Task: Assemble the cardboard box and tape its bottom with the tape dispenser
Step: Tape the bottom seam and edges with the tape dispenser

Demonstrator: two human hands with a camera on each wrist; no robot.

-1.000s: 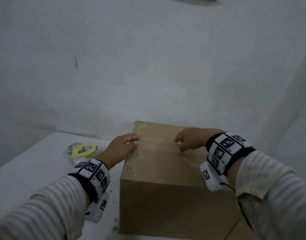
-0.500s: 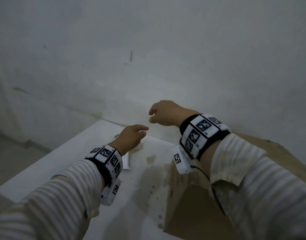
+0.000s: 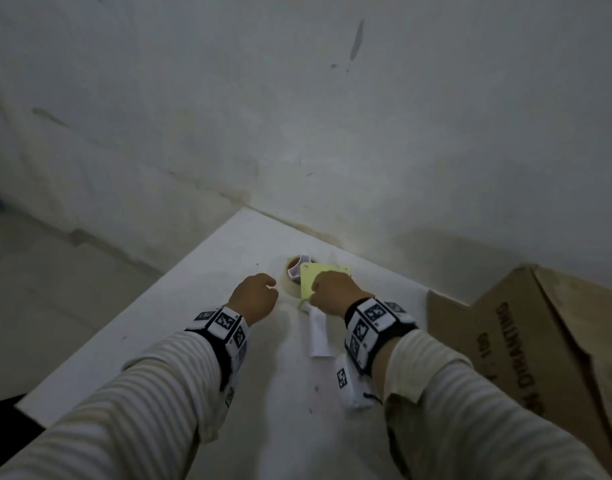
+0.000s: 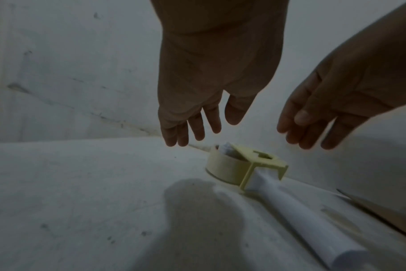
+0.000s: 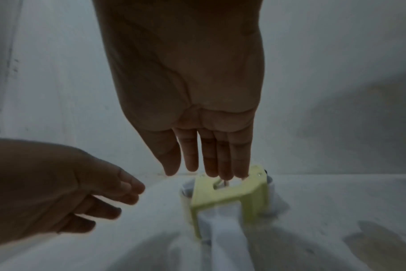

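Observation:
The tape dispenser (image 3: pixel 315 277) lies on the white table (image 3: pixel 193 271) near the wall: yellow-green frame, pale tape roll (image 4: pixel 223 166), white handle (image 4: pixel 297 210) pointing toward me. My right hand (image 3: pixel 335 292) hovers just above the frame (image 5: pixel 230 192) with straight fingers (image 5: pixel 223 161), holding nothing. My left hand (image 3: pixel 254 297) hangs to the left of the roll, fingers (image 4: pixel 192 126) loosely extended and empty. The cardboard box (image 3: pixel 539 341) stands at the right with printed lettering on its side, apart from both hands.
A stained white wall (image 3: pixel 332 116) rises right behind the table. The table's left edge (image 3: pixel 135 306) drops off to a grey floor (image 3: pixel 38 289).
Both hands left the top of the box and swung left to the tape dispenser. The head turned left, so the box now sits at the right edge of the view.

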